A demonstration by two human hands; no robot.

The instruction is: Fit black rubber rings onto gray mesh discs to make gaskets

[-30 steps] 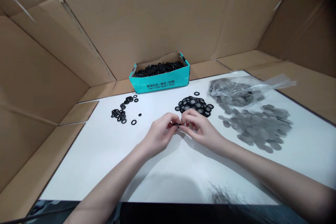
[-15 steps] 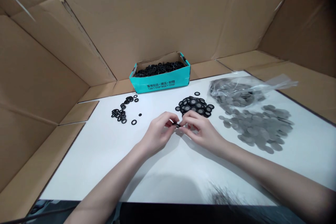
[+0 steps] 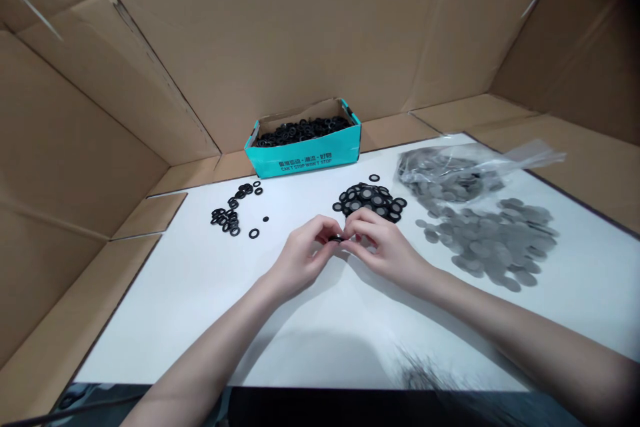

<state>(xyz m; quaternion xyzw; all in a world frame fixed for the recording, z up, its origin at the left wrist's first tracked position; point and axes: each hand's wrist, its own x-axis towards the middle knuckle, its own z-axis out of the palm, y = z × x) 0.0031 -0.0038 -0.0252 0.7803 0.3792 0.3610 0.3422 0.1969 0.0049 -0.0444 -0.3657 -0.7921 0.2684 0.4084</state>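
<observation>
My left hand (image 3: pixel 305 255) and my right hand (image 3: pixel 383 245) meet over the middle of the white table (image 3: pixel 200 307). Both pinch one small black rubber ring (image 3: pixel 337 238) between their fingertips. Just behind my right hand lies a pile of black rings with grey discs set in them (image 3: pixel 371 199). A heap of loose grey mesh discs (image 3: pixel 493 240) spreads to the right of my right hand.
A teal cardboard box (image 3: pixel 304 153) full of black rings stands at the back. Loose black rings (image 3: pixel 231 212) lie scattered at the left. A clear plastic bag of grey discs (image 3: pixel 455 173) sits at the back right. Brown cardboard walls (image 3: pixel 85 147) enclose the table.
Both hands stay together on the ring, with only small finger shifts. The piles have not moved.
</observation>
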